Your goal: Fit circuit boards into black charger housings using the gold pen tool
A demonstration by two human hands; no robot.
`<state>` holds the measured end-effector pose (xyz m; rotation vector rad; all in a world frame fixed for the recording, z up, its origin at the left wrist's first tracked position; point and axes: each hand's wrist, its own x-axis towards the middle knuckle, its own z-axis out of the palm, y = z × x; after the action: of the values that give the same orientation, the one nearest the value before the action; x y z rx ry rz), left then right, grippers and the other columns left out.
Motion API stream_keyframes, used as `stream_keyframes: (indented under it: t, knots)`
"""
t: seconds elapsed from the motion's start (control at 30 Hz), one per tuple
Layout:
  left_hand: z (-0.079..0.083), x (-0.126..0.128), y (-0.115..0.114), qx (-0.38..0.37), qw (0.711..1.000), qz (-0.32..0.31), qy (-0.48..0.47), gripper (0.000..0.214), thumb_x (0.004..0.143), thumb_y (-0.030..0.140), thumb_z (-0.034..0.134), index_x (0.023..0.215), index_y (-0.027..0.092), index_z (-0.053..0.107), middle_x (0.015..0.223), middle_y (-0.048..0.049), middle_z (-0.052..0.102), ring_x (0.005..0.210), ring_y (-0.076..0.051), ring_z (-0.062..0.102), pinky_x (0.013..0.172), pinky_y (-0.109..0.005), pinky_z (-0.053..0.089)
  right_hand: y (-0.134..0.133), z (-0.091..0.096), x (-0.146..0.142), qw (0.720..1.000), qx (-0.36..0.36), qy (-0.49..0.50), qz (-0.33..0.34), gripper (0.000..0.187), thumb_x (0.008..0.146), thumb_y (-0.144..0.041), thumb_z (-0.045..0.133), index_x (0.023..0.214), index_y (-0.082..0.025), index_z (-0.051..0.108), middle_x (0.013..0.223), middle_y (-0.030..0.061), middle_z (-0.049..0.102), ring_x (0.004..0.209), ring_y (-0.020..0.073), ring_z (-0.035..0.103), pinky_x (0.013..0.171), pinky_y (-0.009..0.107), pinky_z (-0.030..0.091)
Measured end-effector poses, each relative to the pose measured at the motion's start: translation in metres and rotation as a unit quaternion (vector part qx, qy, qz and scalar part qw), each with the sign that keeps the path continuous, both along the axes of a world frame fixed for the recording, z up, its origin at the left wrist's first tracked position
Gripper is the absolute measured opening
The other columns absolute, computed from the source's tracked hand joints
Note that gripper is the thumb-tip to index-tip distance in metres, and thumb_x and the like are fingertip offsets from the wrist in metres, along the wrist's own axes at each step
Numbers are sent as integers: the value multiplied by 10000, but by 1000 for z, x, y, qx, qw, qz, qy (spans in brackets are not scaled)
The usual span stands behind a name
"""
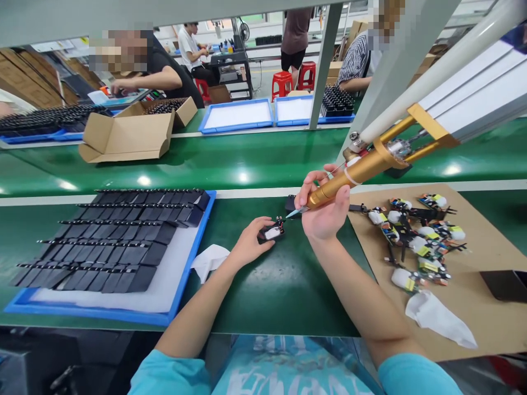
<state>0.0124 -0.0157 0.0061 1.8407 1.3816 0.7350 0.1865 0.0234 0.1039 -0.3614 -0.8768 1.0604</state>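
My left hand (253,241) is closed on a small black plastic housing (272,232) with a white part inside, held just above the green bench. Wrapped round the golden barrel of a glue dispenser (335,186) is my right hand (325,211). The dispenser's pale blue nozzle (294,213) points down to the left, its tip close to the housing; whether they touch I cannot tell. Behind the nozzle lies another black housing (290,203), partly hidden by my right hand and the tool.
A blue-rimmed tray (181,291) with rows of black housings stands left. Crumpled white tissue (209,260) lies beside it. On the right, cardboard (486,225) carries several small circuit assemblies (424,247), a white cloth (440,321) and a black object (506,285). People sit across the bench.
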Motion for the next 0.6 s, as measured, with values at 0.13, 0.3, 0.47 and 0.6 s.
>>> stream_keyframes:
  t: [0.13, 0.3, 0.47, 0.6]
  knots:
    - [-3, 8, 0, -5, 997, 28, 78, 383, 786, 330, 677, 1134, 213, 570, 1004, -45, 643, 880, -213, 610, 802, -363, 500, -2, 1, -1, 1000, -1, 3, -3, 411, 833, -627, 471, 1054, -281, 463, 835, -26, 529, 462, 62, 458, 381, 219, 405]
    - [3, 14, -9, 50, 995, 53, 73, 362, 860, 383, 618, 1167, 219, 517, 1071, -50, 670, 939, -218, 647, 814, -340, 505, -5, 1, -4, 1000, 1, 6, 2, 415, 821, -635, 489, 1047, -287, 477, 836, -29, 535, 449, 58, 454, 360, 210, 401]
    - [18, 13, -19, 118, 989, 83, 41, 392, 829, 363, 662, 1175, 227, 537, 1089, -42, 678, 842, -175, 658, 716, -281, 516, -11, 3, -8, 1000, 6, 10, 25, 417, 811, -646, 509, 1002, -276, 481, 828, -29, 544, 437, 56, 458, 351, 207, 403]
    - [25, 11, -22, 158, 980, 117, 16, 342, 799, 349, 687, 1094, 215, 577, 1019, -43, 678, 826, -169, 643, 667, -262, 499, -16, 5, -11, 999, 17, 19, 43, 419, 817, -632, 517, 1037, -277, 477, 834, -26, 550, 446, 61, 472, 352, 211, 411]
